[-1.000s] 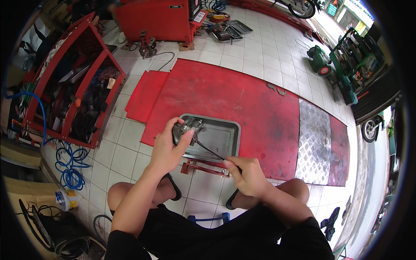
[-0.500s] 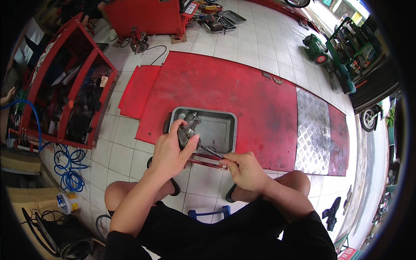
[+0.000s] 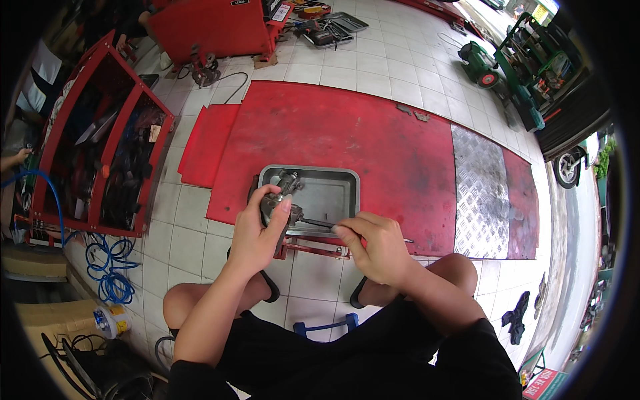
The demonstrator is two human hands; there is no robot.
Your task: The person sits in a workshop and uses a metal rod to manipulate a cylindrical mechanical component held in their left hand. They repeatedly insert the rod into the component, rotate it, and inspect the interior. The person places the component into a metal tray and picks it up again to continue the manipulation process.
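Observation:
My left hand (image 3: 255, 232) is closed around a grey metal carburetor (image 3: 288, 183), held over the left side of a grey metal tray (image 3: 357, 197). Part of the carburetor is hidden by my fingers and thumb. From the right, my right hand (image 3: 379, 248) grips a screwdriver (image 3: 319, 223). Its thin dark shaft points left, with the end at the carburetor's lower right side; whether it sits in a screw is too small to tell. The handle is mostly hidden in my fist.
The tray rests on a red platform (image 3: 393, 173) with a diamond-plate strip (image 3: 481, 193). A red open cabinet (image 3: 110, 143) stands left, with a coiled blue hose (image 3: 110, 263) below it. Another person's hand (image 3: 17, 158) shows at the left edge. A blue stool (image 3: 327, 327) lies between my feet.
The screwdriver shaft now lies closer to level, and my right hand has turned and risen slightly. My left hand still holds the carburetor over the tray. The whole view has shifted a little.

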